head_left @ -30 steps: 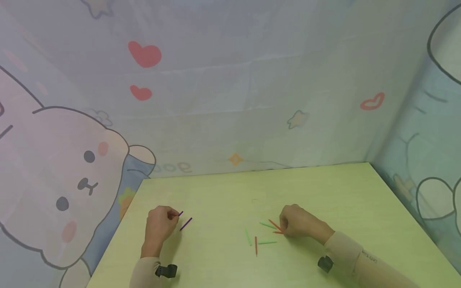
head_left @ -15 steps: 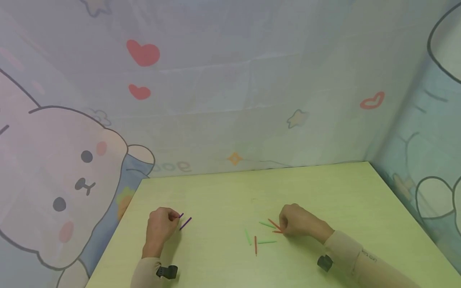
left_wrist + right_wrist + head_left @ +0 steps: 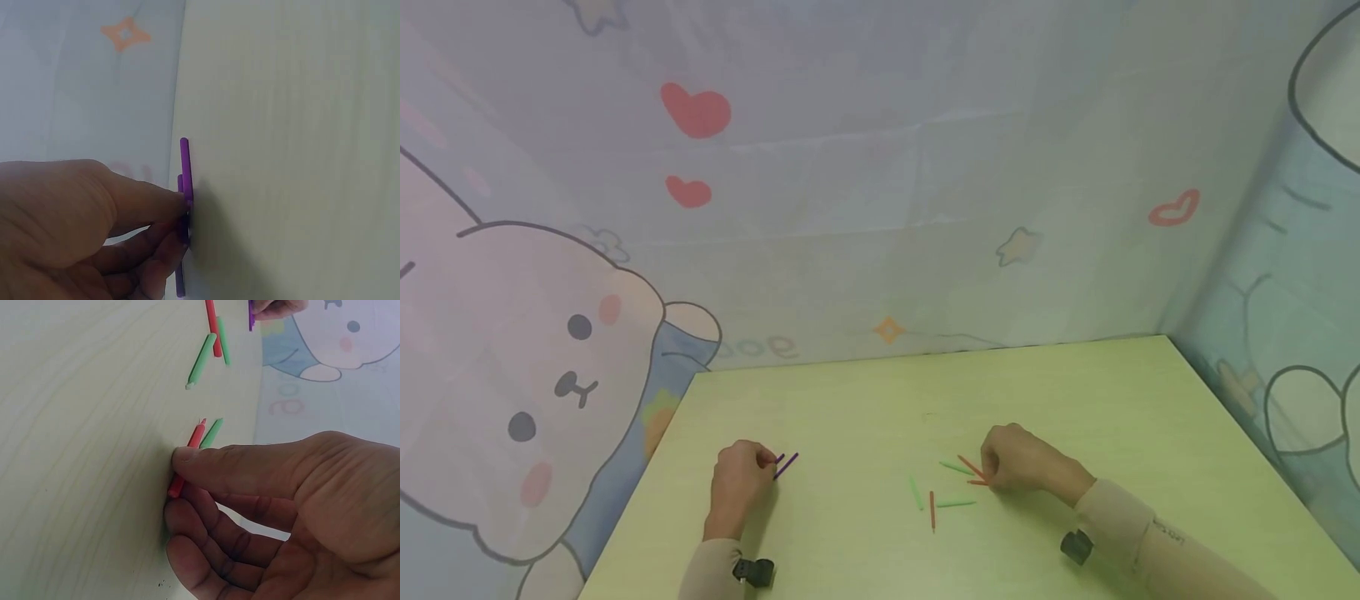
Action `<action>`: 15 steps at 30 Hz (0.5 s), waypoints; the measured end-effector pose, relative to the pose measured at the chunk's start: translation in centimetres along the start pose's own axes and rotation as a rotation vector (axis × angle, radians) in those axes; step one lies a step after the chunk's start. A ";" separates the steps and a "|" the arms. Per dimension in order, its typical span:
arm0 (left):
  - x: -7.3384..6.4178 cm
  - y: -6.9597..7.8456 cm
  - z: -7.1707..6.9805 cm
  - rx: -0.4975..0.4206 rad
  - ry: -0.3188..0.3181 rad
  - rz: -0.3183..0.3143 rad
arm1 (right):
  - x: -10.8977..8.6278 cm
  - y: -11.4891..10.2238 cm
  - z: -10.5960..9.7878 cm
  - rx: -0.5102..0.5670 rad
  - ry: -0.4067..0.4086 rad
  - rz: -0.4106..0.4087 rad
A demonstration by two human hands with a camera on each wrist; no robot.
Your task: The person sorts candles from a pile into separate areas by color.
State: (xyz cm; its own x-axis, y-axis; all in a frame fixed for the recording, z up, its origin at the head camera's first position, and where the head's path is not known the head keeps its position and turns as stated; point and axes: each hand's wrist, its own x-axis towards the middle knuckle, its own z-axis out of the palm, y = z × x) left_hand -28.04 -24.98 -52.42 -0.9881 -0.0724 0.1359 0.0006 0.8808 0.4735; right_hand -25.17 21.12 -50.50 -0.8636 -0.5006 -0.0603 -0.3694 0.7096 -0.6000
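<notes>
My left hand (image 3: 742,479) pinches a purple crayon (image 3: 180,289) between thumb and fingertips, low over the left of the table. A second purple crayon (image 3: 787,465) lies slanted close beside it; in the left wrist view the two overlap. To the right, my right hand (image 3: 1018,458) rests on the table, its thumb and forefinger pinching a red crayon (image 3: 197,434) with a pointed tip. Another red crayon (image 3: 976,482) pokes out at the same fingertips in the head view. Just behind lies a green crayon (image 3: 214,432). The fingers cover parts of the held crayons.
Left of my right hand, a red crayon (image 3: 933,510) lies between two green crayons, one slanted (image 3: 916,493) and one nearly level (image 3: 957,503). The pale yellow table (image 3: 865,417) ends at a printed cloth (image 3: 850,275) behind it.
My left hand has shifted slightly right and toward me, bringing its purple crayon alongside the other purple one. My right hand has stayed in place.
</notes>
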 end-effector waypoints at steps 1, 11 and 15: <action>0.0 -0.1 0.1 -0.004 0.001 -0.001 | 0.0 0.0 0.0 0.000 0.000 0.004; 0.0 -0.1 0.4 -0.012 0.009 0.008 | 0.2 0.2 0.0 -0.004 -0.001 -0.002; -0.1 -0.1 0.4 -0.011 0.013 -0.003 | 0.1 0.4 0.1 -0.006 -0.002 -0.008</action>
State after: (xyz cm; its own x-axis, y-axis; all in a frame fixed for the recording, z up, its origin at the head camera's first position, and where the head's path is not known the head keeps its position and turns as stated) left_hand -28.04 -24.85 -52.85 -0.9860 -0.0809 0.1460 -0.0003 0.8756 0.4830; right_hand -25.37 21.23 -50.83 -0.8598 -0.5074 -0.0572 -0.3786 0.7086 -0.5955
